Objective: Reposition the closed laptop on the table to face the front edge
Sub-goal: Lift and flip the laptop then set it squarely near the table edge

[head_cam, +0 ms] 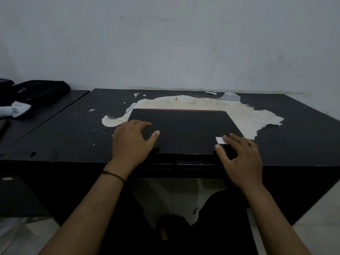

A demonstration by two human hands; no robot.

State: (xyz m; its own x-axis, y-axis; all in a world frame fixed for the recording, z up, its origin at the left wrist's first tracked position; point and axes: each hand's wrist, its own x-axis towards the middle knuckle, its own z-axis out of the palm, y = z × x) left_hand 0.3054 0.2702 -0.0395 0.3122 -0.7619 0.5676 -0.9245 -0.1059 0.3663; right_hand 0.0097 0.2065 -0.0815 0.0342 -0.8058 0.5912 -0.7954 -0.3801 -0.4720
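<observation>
A closed black laptop [185, 129] with a thin red strip along its far edge lies flat on the dark table [73, 133], its near edge close to the table's front edge. A small white sticker [220, 140] marks its near right corner. My left hand [131, 142] rests on the lid's near left corner, fingers spread, thumb on top. My right hand [239, 159] lies over the near right corner, fingers spread across the lid and the sticker. Whether either hand grips the laptop's edge is unclear.
The tabletop's dark surface has peeled away in a big pale patch [253, 118] behind and to the right of the laptop. A black bag [38, 92] and white cloth [18, 108] sit on a second table at the far left. A wall stands directly behind.
</observation>
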